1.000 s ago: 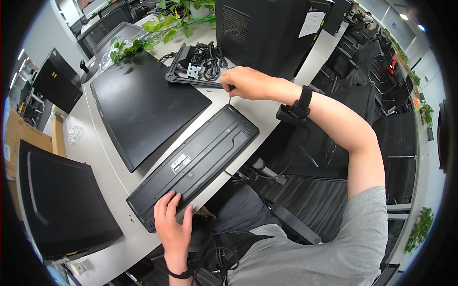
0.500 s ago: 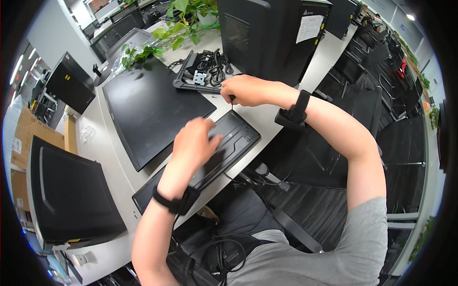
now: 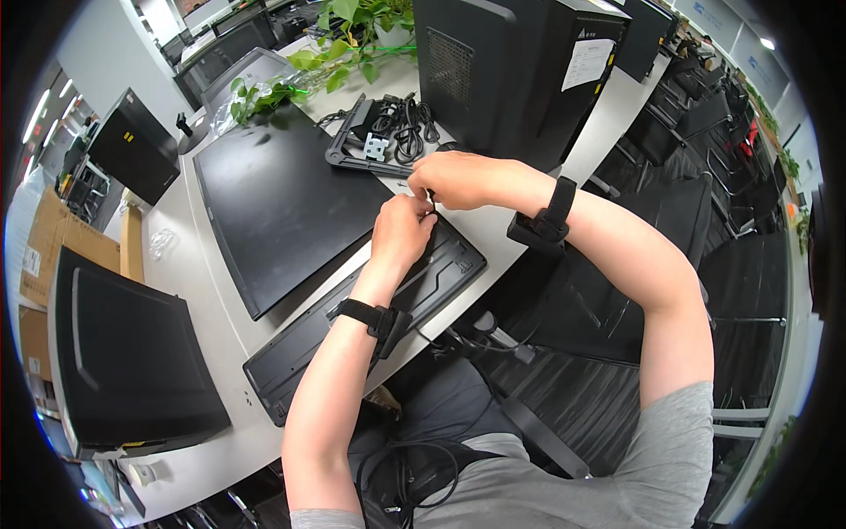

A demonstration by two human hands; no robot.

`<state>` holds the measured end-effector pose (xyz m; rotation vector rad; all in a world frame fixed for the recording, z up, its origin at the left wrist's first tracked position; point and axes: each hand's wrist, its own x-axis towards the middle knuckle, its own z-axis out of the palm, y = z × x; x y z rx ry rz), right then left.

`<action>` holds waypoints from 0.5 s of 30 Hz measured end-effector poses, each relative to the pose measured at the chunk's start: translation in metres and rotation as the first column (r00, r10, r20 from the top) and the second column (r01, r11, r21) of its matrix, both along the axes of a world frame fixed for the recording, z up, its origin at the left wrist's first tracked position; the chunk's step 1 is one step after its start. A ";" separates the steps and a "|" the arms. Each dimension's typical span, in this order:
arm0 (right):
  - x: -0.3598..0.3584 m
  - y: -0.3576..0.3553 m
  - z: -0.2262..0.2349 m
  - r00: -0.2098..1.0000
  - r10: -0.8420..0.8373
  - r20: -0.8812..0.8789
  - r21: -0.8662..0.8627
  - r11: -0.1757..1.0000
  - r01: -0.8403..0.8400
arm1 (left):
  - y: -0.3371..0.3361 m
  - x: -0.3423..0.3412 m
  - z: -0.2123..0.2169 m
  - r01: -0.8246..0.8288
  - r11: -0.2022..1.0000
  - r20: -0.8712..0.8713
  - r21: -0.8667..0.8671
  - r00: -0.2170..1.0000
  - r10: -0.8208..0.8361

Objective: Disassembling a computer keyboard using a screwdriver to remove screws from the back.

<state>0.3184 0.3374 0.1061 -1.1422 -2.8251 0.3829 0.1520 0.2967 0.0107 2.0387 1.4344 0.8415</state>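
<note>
Keyboard: a long, slim black plastic keyboard lies underside up on the pale, smooth-topped counter, slanting along its near edge; the left forearm covers part of the middle.
Right hand: the right hand is above the keyboard's far end, its fingers curled closed around a slim dark tool, mostly hidden by the fingers.
Left hand: the left hand is at that same end, fingertips drawn together close by the tool; whether they grip the tool, the keyboard or nothing cannot be determined.
Handling: the keyboard is judged light and fairly stiff, liable to flex if lifted by one end; its smooth shell may slide under a sideways push.
Grip points: both short ends, or the two long edges near the middle, appear soundest; pressing on the thin raised ribs is less advisable.
Alongside: a wide, flat black panel lies just beyond the keyboard.
Beyond the hands: a black angular bracket, a coil of black cables and a tall black computer tower with a perforated vent.
</note>
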 end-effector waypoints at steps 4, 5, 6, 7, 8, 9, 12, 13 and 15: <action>-0.001 -0.005 0.002 0.975 -0.095 0.203 0.120 0.990 0.071 | 0.003 0.002 0.001 -0.015 1.000 -0.023 -0.024 1.000 0.014; -0.002 -0.005 0.002 0.961 -0.119 0.251 0.091 0.991 0.099 | 0.004 0.003 0.002 -0.022 0.997 0.037 -0.077 0.999 0.025; -0.003 -0.005 0.002 0.970 -0.067 0.233 0.096 0.994 0.046 | 0.005 0.002 0.002 -0.020 0.997 0.022 -0.072 1.000 0.022; -0.004 -0.005 0.002 0.977 -0.015 0.213 0.102 0.995 -0.007 | 0.005 0.003 0.002 -0.019 0.997 0.019 -0.073 1.000 0.020; -0.004 -0.004 0.002 0.987 0.016 0.160 0.086 0.996 -0.030 | 0.006 0.002 0.002 -0.008 0.998 0.040 -0.057 0.999 0.010; -0.004 -0.005 0.001 0.988 0.009 0.154 0.096 0.995 -0.024 | 0.007 0.002 0.002 -0.004 0.999 0.055 -0.050 0.998 0.006; -0.003 -0.006 -0.001 0.992 0.095 -0.083 -0.009 0.995 -0.096 | 0.010 0.002 0.000 -0.016 0.997 0.011 -0.075 1.000 0.017; -0.003 -0.007 -0.002 0.999 0.013 -0.044 0.039 0.999 -0.012 | 0.010 0.002 -0.001 -0.028 0.996 -0.009 -0.079 1.000 0.028; -0.002 -0.009 -0.001 0.998 -0.070 -0.007 0.086 0.994 0.070 | 0.012 0.002 -0.002 -0.031 0.997 -0.011 -0.075 0.999 0.030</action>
